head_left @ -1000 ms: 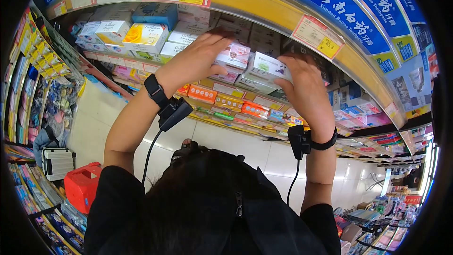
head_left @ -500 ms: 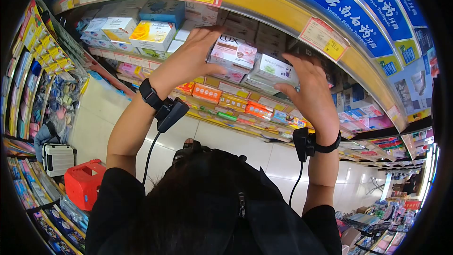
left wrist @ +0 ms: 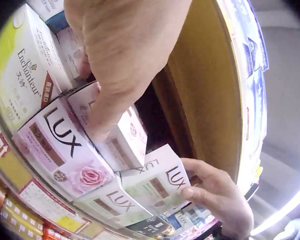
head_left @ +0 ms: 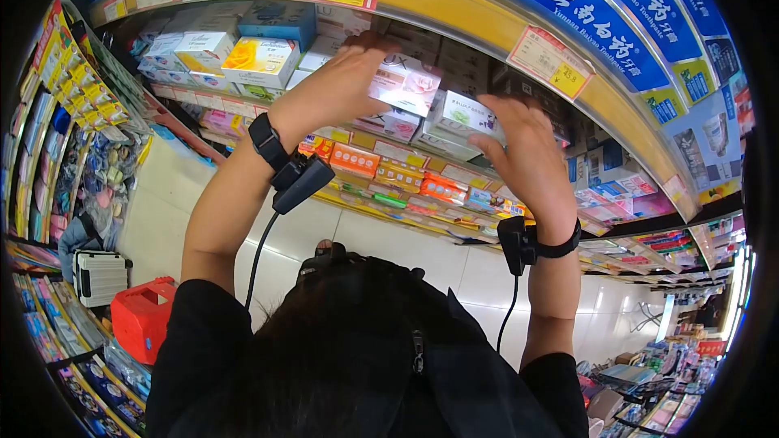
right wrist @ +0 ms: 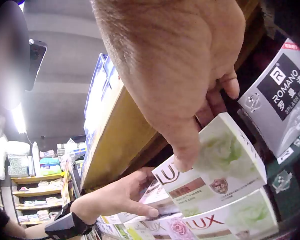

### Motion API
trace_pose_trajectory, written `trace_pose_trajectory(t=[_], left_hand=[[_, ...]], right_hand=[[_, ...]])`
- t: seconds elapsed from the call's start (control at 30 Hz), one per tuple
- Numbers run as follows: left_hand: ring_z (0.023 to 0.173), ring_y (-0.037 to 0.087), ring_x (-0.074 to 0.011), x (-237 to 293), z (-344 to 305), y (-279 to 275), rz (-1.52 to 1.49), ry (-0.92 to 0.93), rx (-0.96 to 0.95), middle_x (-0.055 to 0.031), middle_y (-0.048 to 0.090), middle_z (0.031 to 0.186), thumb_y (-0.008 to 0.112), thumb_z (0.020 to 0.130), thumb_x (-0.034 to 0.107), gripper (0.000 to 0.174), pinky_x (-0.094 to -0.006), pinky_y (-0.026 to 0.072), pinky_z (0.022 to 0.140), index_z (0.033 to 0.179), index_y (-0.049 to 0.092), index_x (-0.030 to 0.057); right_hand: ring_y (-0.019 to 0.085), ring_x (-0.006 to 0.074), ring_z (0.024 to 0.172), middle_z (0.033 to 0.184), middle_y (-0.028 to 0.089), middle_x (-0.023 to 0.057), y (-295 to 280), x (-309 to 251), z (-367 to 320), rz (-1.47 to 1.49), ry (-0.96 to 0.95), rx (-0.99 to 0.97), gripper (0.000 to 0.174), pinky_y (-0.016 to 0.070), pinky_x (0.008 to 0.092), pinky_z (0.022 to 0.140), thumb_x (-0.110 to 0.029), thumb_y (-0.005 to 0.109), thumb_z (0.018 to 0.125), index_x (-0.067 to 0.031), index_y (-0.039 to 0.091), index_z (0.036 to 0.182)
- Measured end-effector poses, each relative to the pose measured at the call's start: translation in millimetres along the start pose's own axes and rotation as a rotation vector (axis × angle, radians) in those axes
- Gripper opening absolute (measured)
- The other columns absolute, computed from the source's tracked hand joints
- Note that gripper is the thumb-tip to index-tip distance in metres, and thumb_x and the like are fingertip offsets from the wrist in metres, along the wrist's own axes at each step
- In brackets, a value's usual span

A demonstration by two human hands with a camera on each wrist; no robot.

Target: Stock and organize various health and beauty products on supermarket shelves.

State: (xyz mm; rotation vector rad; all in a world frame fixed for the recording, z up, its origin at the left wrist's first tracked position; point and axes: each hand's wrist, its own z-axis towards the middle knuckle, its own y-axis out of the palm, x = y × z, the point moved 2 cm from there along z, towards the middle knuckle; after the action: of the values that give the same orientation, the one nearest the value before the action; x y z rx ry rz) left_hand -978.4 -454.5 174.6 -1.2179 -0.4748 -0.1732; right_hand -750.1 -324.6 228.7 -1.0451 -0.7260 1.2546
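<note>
My left hand (head_left: 329, 93) grips a white-and-pink LUX soap box (head_left: 410, 85) on the upper layer of the shelf row. In the left wrist view its thumb lies across the box front, and the box sits askew over another pink LUX box (left wrist: 65, 150). To the right, my right hand (head_left: 527, 150) holds a white-and-green LUX soap box (right wrist: 225, 165). Its thumb presses the front while the other fingers reach round the far side, partly hidden. Below that box lies a second green LUX box (right wrist: 235, 217).
Enchanteur boxes (left wrist: 30, 70) stand left of the LUX stacks, and a grey Romano box (right wrist: 280, 100) stands to the right. A yellow shelf edge (head_left: 454, 20) with price tags overhangs the hands. Orange packs (head_left: 355, 161) line the shelf below. A red basket (head_left: 144, 320) stands on the floor.
The upper pink LUX box has turned askew and shifted slightly right with my left hand. My right hand has moved a little left on the green box.
</note>
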Motion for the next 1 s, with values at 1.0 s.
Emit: trace_pose_trajectory(t=[1.0], left_hand=[[0.110,0.054,-0.0403,9.3,-18.2,11.0,-0.084,0.062,0.237,-0.0161,0.045,0.118,0.084,0.065,0.008,0.079,-0.0414,0.0483,0.090,0.134,0.046,0.0160]], right_hand=[[0.056,0.0342,0.105,0.111,0.064,0.0149,3.1,3.4,0.7,0.038,0.004,-0.016,0.044,0.0416,0.0411,0.093,-0.016,0.073,0.079,-0.0039,0.060,0.120]])
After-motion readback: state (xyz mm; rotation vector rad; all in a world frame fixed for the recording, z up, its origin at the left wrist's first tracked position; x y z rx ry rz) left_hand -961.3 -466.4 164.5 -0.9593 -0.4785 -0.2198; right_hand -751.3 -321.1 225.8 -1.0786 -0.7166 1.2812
